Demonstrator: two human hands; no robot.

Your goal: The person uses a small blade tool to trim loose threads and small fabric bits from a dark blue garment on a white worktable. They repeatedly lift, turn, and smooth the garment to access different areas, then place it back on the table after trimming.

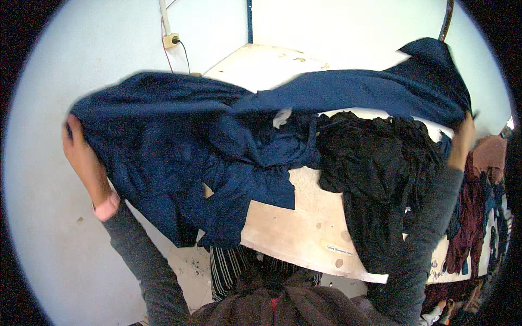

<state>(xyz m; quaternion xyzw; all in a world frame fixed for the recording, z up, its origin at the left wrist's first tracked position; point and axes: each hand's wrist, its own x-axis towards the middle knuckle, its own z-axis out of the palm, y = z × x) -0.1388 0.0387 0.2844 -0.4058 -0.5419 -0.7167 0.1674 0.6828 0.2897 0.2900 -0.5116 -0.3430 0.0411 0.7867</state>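
A dark navy garment (pixel 163 130) is stretched wide between my two hands, lifted above the table. My left hand (pixel 81 152), far out on the left, is closed on one side of it. On the right, my right hand (pixel 463 136) grips its other end; the fingers are mostly hidden by the cloth. A small white tag (pixel 281 118) shows near the garment's middle, and its lower folds hang over the table's near left edge. The garment's upper edge is smeared by motion. Beneath its right part lies a heap of black clothing (pixel 375 152), beside my right forearm.
The worn cream table (pixel 304 217) has stains and a small label near its front edge. Maroon clothes (pixel 470 228) and a brown cloth (pixel 489 155) lie at the far right. A wall socket (pixel 171 41) with a plugged cable is at the back left.
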